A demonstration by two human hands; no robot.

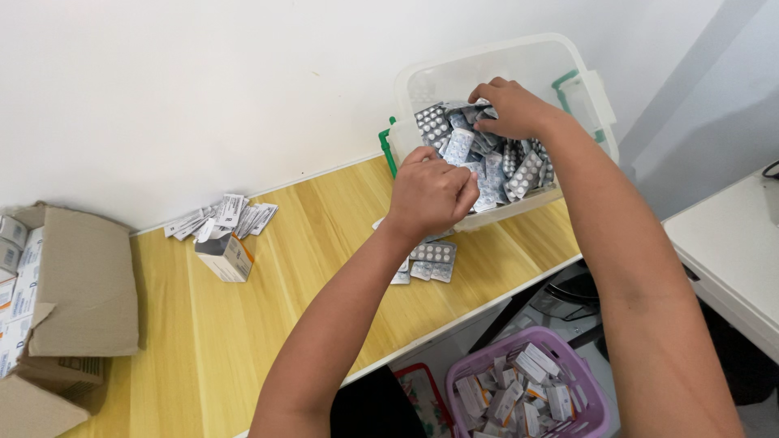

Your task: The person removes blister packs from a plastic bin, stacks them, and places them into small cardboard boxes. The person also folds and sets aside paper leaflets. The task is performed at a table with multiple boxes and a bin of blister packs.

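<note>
Nearest you: your 2 forearms, and below the tabletop's front edge a purple slotted plastic basket (591,375) on the floor, loaded with small white cartons, looks like discarded packaging.

Your left hand (432,193) sits at the front wall of the clear plastic storage bin with green latches (535,66). Fingers curled in tight; cannot tell what they pinch, probably a strip at the bin's rim. Your right hand (514,109) is inside the bin, fingers bent down onto the heap of silver blister strips of white tablets (487,162), gripping or pressing the top ones; grip itself is hidden under the knuckles.

Bin stands at the tabletop's far right corner, against the white wall. It is well filled, strips piled close to the rim.

Outside the bin: a few loose blister strips (430,259) lie flat on the wood just in front of it, near the front edge. 1 small white and orange carton (225,255) stands mid-tabletop, with a fan of folded paper leaflets (223,215) behind it along the far edge. Brown cardboard box (73,284) at the left edge is open, with more white cartons showing inside.

My read: well along but not finished. Most strips are binned; the loose strips, 1 carton and the box's remaining cartons are left.
</note>
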